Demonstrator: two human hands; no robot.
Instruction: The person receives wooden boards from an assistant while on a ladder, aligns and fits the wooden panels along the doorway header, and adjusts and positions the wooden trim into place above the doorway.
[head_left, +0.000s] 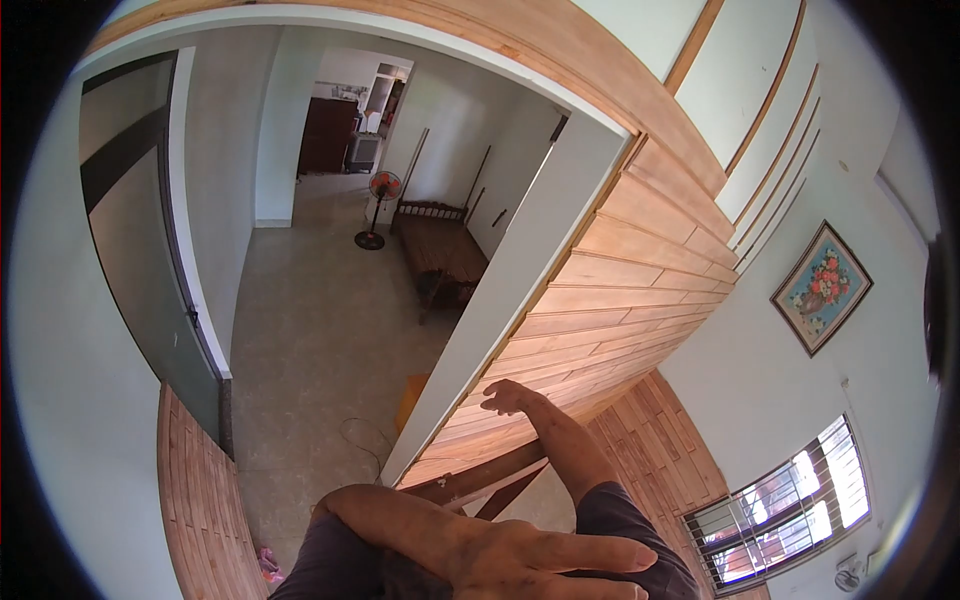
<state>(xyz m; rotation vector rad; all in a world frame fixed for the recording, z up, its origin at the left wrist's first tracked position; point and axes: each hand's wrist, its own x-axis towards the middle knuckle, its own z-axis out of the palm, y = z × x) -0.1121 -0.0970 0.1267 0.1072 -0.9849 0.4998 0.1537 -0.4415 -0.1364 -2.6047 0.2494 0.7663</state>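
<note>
My right hand (507,397) reaches forward on an extended arm to the lower left part of the wood plank panelling (610,300). Its fingers are partly stretched and apart, with nothing visible in them. From here I cannot tell whether the fingertips touch the planks. Close to the camera, my left hand (545,563) lies across the front of my body, fingers pointing right and spread, holding nothing. The frame's bottom edge cuts off part of it. Beneath my right forearm runs a brown wooden beam (480,475).
A white door frame (510,310) borders the panelling. Through it stand a fan (383,190) and a wooden bed (440,245) on the tiled floor (310,300). A cable (365,430) lies by the doorway. At right are a framed flower picture (822,287) and a barred window (785,510).
</note>
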